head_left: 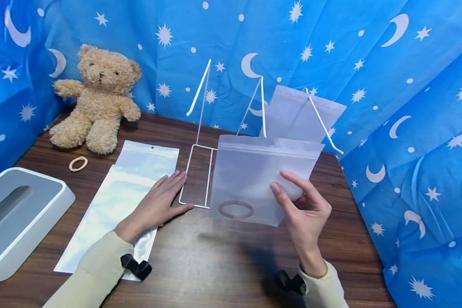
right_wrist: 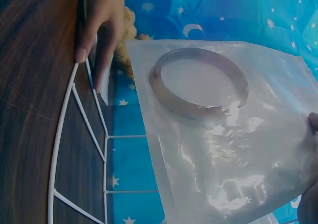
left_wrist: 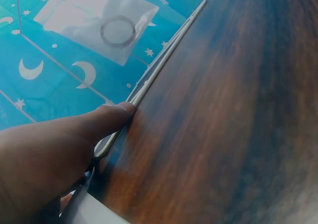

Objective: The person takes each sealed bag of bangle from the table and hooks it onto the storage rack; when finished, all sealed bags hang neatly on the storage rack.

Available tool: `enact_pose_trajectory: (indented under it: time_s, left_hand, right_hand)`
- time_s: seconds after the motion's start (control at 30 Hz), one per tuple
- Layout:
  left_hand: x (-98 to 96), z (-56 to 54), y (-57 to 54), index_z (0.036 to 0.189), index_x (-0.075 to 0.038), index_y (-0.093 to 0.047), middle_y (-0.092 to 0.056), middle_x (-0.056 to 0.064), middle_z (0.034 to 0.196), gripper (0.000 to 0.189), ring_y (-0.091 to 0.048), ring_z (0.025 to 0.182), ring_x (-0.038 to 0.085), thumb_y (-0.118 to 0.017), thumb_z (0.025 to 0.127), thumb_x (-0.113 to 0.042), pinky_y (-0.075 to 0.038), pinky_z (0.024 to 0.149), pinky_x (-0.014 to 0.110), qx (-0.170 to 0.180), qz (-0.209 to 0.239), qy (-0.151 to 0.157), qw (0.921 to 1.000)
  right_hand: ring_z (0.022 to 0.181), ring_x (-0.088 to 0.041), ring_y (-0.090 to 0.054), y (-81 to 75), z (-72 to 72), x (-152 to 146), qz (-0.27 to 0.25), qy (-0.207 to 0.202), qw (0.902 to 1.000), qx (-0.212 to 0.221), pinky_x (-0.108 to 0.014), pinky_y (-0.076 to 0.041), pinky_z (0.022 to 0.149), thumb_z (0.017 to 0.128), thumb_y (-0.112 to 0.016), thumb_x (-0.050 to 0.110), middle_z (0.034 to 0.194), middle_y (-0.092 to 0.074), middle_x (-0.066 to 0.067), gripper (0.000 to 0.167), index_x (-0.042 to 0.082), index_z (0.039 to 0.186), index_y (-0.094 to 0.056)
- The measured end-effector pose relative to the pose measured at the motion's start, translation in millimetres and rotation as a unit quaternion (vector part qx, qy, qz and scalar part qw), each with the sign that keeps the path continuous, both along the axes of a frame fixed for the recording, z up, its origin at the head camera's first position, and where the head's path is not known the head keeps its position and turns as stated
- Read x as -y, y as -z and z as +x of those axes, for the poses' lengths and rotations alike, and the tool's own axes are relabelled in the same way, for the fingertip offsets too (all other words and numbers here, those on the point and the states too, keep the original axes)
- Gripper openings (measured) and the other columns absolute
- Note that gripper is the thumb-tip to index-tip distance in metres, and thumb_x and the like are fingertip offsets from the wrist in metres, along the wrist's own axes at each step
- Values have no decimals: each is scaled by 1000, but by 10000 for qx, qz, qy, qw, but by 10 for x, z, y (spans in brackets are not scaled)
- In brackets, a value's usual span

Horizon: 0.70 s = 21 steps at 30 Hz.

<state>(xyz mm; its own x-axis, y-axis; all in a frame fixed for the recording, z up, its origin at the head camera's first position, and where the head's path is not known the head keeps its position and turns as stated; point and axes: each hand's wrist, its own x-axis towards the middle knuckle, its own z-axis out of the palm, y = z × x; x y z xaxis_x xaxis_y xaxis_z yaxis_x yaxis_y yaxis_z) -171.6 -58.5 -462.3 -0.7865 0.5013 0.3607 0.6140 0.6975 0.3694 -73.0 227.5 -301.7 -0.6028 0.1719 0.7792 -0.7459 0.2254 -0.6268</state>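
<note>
My right hand (head_left: 308,216) pinches the right side of a translucent zip bag (right_wrist: 208,154), raised in front of a white wire display rack (head_left: 196,93). A ring-shaped bangle (right_wrist: 158,87) lies inside the bag, along its bottom edge in the head view. My left hand (head_left: 158,205) rests with extended fingers at the rack's base, its thumb (left_wrist: 121,113) on the front bar. Under that forearm are flat pearly zip bags (head_left: 104,214). Another translucent bag (head_left: 281,115) hangs at the rack's right hook. The raised bag hides the rack's right part.
A teddy bear (head_left: 100,100) sits at the back left, with a small beige ring (head_left: 71,164) in front of it. At the left edge stands a white box with a grey slotted top (head_left: 50,196). Blue star-patterned cloth (head_left: 408,85) surrounds the dark wooden table (head_left: 200,273).
</note>
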Motion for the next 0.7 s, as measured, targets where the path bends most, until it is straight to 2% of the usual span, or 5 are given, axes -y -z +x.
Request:
enact_pose_trajectory:
  time_s: [0.07,0.33,0.4,0.53,0.7]
  left_hand:
    - [1,-3,0,146,6,-40,-37,18,152,89,-30,142,32,-69,86,-54,-20,116,48,2,-12,-3,10000]
    - [8,-6,-6,146,6,-40,-37,18,152,89,-30,142,32,-69,86,-54,-20,116,48,4,1,-15,10000]
    - [9,-5,-3,146,6,-40,-37,18,152,89,-30,142,32,-68,86,-54,-20,116,48,9,-9,-19,10000]
    - [8,-5,0,145,6,-41,-38,18,151,89,-30,142,33,-69,86,-54,-21,115,49,-52,-11,-7,10000]
    - [7,-7,-5,145,7,-41,-39,19,151,89,-31,141,33,-69,86,-53,-22,115,49,-121,-12,24,9999]
  right_hand:
    - [38,-9,-46,14,-29,13,45,19,10000,12,-18,-30,36,75,-72,-19,95,-70,-24,29,-16,104,-68]
    - [40,-11,-51,30,-102,40,85,37,10000,27,-16,-34,37,76,-72,-18,96,-70,-25,30,-15,105,-68]
    - [44,-11,-57,41,-124,44,101,24,9999,50,-14,-40,40,76,-72,-18,97,-70,-25,30,-15,106,-68]
    - [43,-9,-55,80,-196,50,87,-4,9999,79,-14,-41,41,77,-72,-18,98,-69,-27,31,-15,107,-68]
    - [36,-10,-46,138,-359,50,-15,107,9999,114,-15,-38,38,78,-73,-16,97,-69,-27,29,-13,107,-69]
